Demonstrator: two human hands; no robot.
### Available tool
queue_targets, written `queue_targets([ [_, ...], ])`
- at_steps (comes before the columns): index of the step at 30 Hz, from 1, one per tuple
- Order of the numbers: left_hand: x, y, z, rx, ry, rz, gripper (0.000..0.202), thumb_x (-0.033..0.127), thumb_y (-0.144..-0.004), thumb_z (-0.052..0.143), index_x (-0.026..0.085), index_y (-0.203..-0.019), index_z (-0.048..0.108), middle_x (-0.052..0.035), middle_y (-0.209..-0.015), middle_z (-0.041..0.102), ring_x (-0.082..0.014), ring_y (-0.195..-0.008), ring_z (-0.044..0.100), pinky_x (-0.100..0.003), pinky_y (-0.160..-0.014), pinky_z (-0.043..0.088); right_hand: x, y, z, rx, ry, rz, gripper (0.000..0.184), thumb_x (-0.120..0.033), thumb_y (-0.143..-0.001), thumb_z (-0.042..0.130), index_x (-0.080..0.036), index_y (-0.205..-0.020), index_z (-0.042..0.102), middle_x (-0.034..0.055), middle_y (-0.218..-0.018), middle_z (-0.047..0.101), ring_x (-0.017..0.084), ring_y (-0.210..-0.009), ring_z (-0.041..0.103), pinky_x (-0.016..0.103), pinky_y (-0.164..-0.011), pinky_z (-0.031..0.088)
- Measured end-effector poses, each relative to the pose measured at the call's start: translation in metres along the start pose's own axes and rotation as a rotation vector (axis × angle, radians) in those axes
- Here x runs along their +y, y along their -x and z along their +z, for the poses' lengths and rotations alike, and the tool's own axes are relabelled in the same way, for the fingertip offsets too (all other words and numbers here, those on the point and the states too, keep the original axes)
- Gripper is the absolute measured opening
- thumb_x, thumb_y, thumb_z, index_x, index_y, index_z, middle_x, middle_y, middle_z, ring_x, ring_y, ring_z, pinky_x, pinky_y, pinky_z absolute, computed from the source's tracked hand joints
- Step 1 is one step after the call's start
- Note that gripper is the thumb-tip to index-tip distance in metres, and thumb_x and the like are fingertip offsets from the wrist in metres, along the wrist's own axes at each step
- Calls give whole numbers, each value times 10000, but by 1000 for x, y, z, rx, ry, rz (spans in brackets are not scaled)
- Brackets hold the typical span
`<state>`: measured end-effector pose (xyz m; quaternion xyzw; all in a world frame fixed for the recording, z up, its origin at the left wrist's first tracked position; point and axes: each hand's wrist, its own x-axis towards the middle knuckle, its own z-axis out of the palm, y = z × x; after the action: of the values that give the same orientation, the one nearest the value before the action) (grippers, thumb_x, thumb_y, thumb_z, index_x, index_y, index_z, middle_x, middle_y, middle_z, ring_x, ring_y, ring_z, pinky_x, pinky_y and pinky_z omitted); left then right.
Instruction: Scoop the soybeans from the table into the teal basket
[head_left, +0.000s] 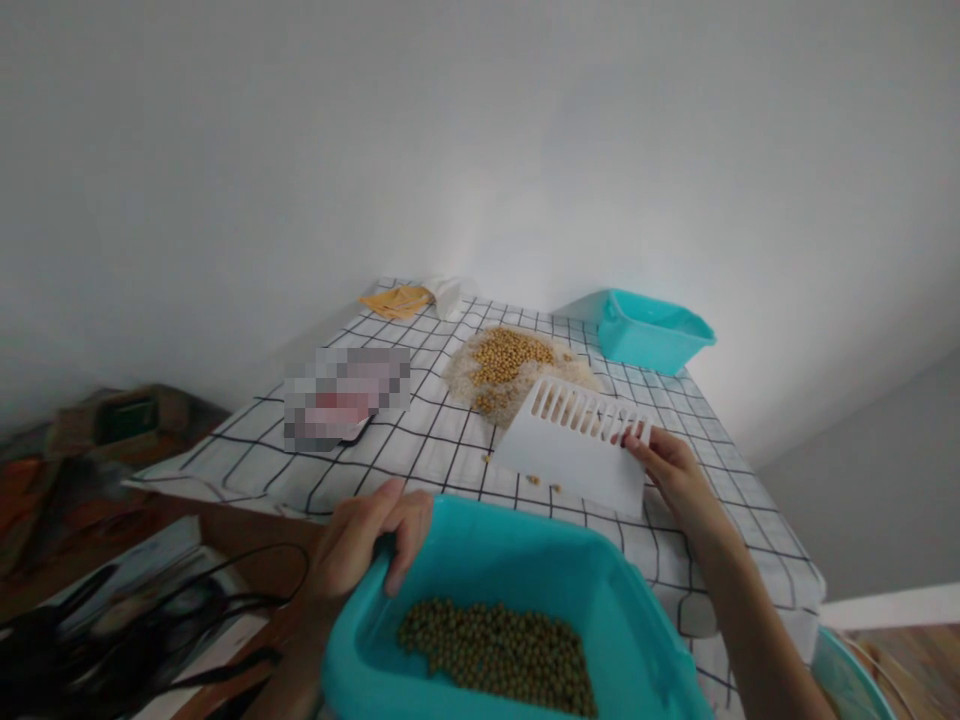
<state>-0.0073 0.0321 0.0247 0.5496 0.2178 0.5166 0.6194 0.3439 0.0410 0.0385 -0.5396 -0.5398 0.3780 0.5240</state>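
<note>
White cloth (431,425) is ruled with a black grid. Near tub (510,530) and far tub (646,345) are both coloured turquoise. Tub beans (510,655) are toned dull olive-brown. Heaped beans (510,352) are tinted golden yellow, ringed by off-white grains (463,368). Slotted scoop (566,452) is coloured plain white. Fabric piece (397,302) is coloured orange-yellow. Wall (450,150) is shaded pale grey.

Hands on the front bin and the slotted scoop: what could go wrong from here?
Tipping: the left hand grips the front bin at one corner and its underside is hidden, so it might tilt and spill the green beans.

Slipping: the right hand holds the slotted scoop by one end, so it could twist.

Scatter: stray beans already lie on the checked cloth; a sweep might spread more.
</note>
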Motion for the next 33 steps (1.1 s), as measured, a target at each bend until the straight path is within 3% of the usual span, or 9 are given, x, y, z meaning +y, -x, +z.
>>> queue_targets([
  [9, -2, -3, -10, -81, 63, 2, 730, 357, -1077, 281, 206, -422, 565, -3, -409, 472, -149, -427, 380, -360, -597, 333, -1, -3, 6, -121, -64, 67, 269, -477, -793, 780, -223, -881, 778, 36, -936, 778, 210, -825, 675, 287, -722, 515],
  [18, -4, 1, -6, -55, 75, 22, 726, 390, -1073, 307, 207, -427, 584, -10, -415, 464, -168, -453, 391, -377, -614, 325, 4, -4, 3, 17, -129, 61, 246, -449, -819, 771, -238, -945, 776, 30, -903, 776, 184, -772, 678, 253, -660, 515],
  [23, -3, 2, -7, -97, 91, 26, 712, 403, -1076, 320, 195, -466, 621, -8, -449, 507, -160, -471, 403, -369, -627, 327, -2, -5, 10, -108, -37, 23, 280, -454, -779, 799, -232, -949, 792, 42, -971, 786, 205, -839, 694, 288, -742, 545],
  [33, -3, 0, -11, -129, 58, 33, 703, 425, -1072, 334, 204, -479, 638, -13, -445, 511, -181, -500, 421, -385, -653, 335, -11, 1, 13, -365, 16, 78, 265, -453, -845, 731, -200, -909, 777, 44, -914, 769, 184, -800, 675, 276, -731, 523],
])
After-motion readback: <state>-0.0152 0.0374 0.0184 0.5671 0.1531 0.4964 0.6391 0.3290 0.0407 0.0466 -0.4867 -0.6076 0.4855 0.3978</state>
